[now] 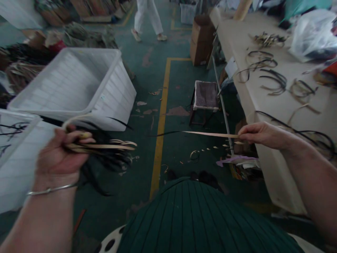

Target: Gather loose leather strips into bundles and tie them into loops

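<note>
My left hand [61, 149] is closed around a bundle of thin black and tan strips [105, 153], whose loose ends fan out to the right and hang down. On the other side, my right hand [263, 135] pinches one long strip [210, 134] between thumb and fingers. That strip stretches leftward across the gap, pale near my fingers and dark toward its far end, which blurs out short of the bundle. Below it hangs another twisted strip [207, 149], partly blurred. Beside my right wrist, a dark strip [318, 137] curves over the table.
The pale table [265, 102] on the right bears several coiled strips [276, 82] and a clear plastic bag [314, 35]. A white bin [114, 88] stands at left, near another bin [23, 151]. Ahead are a stool [206, 95], a cardboard box [201, 40] and a walking person [149, 17].
</note>
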